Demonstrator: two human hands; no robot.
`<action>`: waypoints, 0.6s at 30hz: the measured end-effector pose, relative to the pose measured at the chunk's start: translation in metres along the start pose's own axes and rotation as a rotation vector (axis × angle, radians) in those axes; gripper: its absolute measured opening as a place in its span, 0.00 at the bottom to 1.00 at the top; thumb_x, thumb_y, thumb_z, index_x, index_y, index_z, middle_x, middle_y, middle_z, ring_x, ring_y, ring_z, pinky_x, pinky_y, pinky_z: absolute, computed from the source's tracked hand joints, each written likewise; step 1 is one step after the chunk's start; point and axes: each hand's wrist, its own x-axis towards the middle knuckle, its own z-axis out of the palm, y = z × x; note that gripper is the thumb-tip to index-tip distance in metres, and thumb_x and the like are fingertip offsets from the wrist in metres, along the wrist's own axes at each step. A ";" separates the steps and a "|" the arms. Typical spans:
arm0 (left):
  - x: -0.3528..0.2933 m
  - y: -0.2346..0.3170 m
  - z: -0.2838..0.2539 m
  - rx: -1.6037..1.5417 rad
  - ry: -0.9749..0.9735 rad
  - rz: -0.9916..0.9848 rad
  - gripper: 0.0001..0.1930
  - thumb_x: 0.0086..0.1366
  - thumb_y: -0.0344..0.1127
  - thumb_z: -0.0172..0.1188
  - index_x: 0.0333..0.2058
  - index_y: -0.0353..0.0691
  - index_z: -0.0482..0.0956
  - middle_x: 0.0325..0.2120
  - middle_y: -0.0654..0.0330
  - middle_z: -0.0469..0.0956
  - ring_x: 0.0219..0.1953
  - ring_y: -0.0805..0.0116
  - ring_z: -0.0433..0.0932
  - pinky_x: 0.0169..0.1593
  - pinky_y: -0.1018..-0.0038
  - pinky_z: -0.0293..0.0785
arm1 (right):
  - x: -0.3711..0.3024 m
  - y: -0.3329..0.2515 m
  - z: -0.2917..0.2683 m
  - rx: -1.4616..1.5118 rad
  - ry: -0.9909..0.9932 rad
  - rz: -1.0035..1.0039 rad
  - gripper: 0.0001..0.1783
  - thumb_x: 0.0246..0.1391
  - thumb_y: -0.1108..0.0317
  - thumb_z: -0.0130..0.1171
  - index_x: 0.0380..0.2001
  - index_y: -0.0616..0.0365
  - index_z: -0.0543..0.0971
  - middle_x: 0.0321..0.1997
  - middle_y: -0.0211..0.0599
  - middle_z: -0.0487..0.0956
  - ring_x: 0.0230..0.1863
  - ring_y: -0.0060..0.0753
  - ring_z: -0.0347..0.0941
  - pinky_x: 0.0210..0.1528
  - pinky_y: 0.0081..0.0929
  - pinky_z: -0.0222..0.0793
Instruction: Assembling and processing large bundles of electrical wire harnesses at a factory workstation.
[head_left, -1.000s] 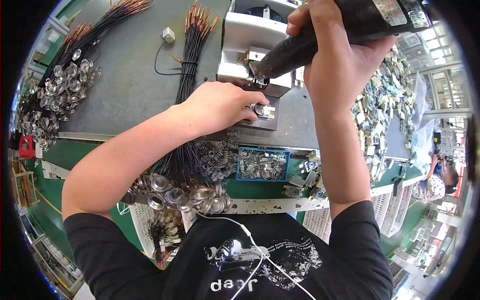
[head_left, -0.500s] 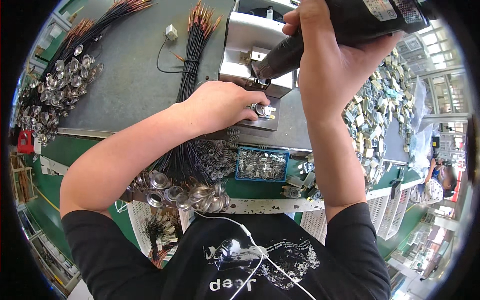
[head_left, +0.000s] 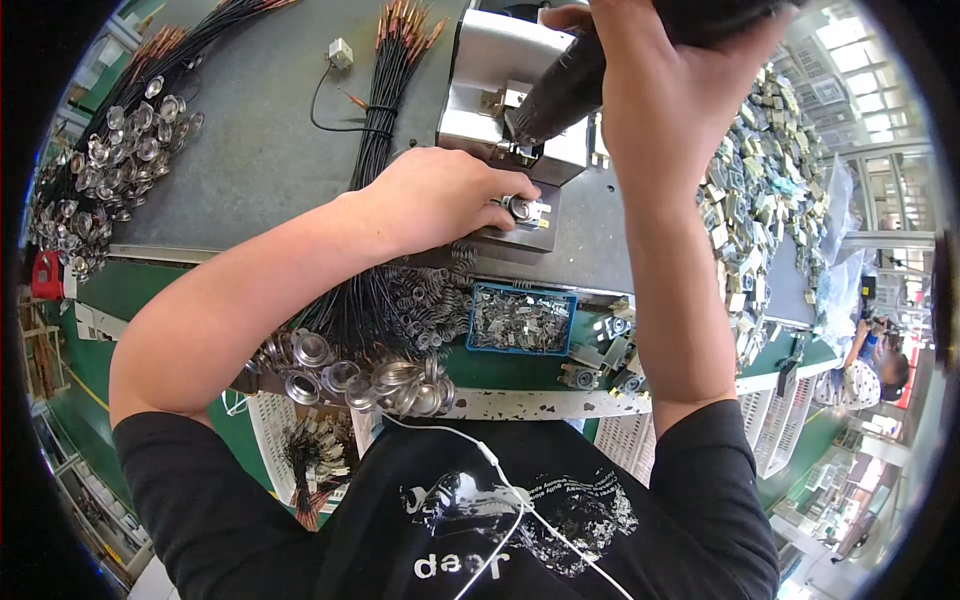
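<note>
My left hand (head_left: 430, 205) is closed, with thumb and forefinger pinching a small socket-like part (head_left: 524, 209) with a round metal front and pale tabs. The part rests on a dark metal block (head_left: 515, 238) at the table's front edge. My right hand (head_left: 665, 125) is raised to the right, wrapped round a thick black power tool (head_left: 570, 90) with a tapered nose. Its nose points down and left, in front of a silver metal fixture (head_left: 512, 50) just beyond my left hand. Any bit at its tip is too small to make out.
A blue tray (head_left: 572, 320) of small metal clips sits at the table's near edge, beside a heap of springs (head_left: 425, 305). Bundled black wires (head_left: 372, 150) and round metal cups (head_left: 315, 350) lie left. Many pale sockets (head_left: 755, 190) are piled right; a person (head_left: 865, 380) is far right.
My right hand and the power tool have shifted up slightly in view. The nose remains by the fixture, and my left hand keeps its pinch on the small part.
</note>
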 end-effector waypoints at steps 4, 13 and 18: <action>-0.001 -0.001 0.001 -0.005 0.005 0.017 0.19 0.65 0.48 0.60 0.54 0.59 0.79 0.37 0.55 0.84 0.41 0.53 0.83 0.45 0.58 0.78 | -0.011 0.013 -0.005 -0.006 0.002 -0.216 0.24 0.54 0.81 0.64 0.52 0.64 0.65 0.39 0.41 0.81 0.32 0.28 0.80 0.31 0.22 0.78; -0.004 -0.004 0.005 -0.021 0.032 0.031 0.20 0.64 0.48 0.61 0.55 0.59 0.79 0.36 0.54 0.84 0.41 0.52 0.83 0.45 0.58 0.78 | -0.021 -0.010 -0.011 -0.085 -0.029 -0.086 0.19 0.53 0.82 0.64 0.47 0.64 0.70 0.34 0.38 0.81 0.23 0.25 0.77 0.24 0.20 0.74; 0.000 -0.006 0.005 0.001 0.026 0.019 0.18 0.63 0.48 0.62 0.52 0.56 0.80 0.34 0.55 0.84 0.40 0.52 0.82 0.44 0.58 0.77 | -0.030 -0.022 -0.029 -0.186 0.076 0.068 0.07 0.54 0.80 0.63 0.38 0.66 0.78 0.26 0.34 0.79 0.18 0.22 0.74 0.20 0.18 0.69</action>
